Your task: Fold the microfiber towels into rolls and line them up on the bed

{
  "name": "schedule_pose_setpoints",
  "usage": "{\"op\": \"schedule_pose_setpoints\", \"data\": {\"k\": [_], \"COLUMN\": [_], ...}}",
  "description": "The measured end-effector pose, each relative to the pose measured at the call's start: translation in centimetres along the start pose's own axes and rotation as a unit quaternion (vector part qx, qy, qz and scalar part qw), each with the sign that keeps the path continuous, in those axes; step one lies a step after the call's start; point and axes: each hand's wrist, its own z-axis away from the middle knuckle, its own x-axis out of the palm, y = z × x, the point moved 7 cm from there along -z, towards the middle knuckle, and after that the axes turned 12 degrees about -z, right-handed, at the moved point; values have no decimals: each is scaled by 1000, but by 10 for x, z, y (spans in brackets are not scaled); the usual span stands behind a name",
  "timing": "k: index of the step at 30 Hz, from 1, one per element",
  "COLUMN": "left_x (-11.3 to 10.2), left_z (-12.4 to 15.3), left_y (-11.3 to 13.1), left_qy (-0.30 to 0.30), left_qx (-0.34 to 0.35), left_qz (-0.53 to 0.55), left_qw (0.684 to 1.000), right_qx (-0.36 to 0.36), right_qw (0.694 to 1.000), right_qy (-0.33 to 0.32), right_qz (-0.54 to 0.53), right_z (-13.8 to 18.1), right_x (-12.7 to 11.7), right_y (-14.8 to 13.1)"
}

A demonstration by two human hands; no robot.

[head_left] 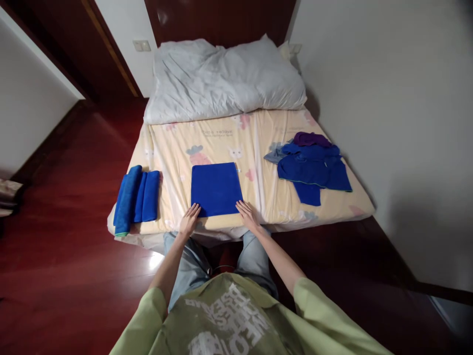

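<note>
A blue towel lies flat as a neat square near the front edge of the bed. My left hand rests with its fingers stretched out on the towel's near left corner. At the near right corner, my right hand lies with its fingers extended on the towel's edge. Both hands are open, palms down; whether a thumb is under the cloth cannot be made out. Off to the left are several rolled or folded blue towels, one lying on top of the others.
On the right of the bed is a loose pile of blue cloths with a purple cloth on top. A white quilt is bunched at the headboard. The patterned bed sheet spreads beneath everything. A wall stands at right.
</note>
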Motion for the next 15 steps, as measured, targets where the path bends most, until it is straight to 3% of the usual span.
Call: {"op": "schedule_pose_setpoints", "data": {"k": [4, 7, 12, 15], "left_x": [-3, -7, -7, 5], "left_z": [-7, 4, 40, 56], "left_y": [-7, -12, -15, -10], "left_qy": [-7, 7, 23, 14], "left_qx": [-3, 14, 34, 24], "left_qz": [6, 15, 39, 83], "left_qw": [1000, 1000, 998, 996], "right_qx": [4, -5, -84, -78], "right_qw": [1000, 1000, 995, 995], "right_qy": [-25, -28, -41, -43], "right_qz": [-4, -10, -43, -52], "right_z": [-18, -16, 21, 44], "right_x": [10, 3, -6, 2], "right_y": [1, 0, -17, -21]}}
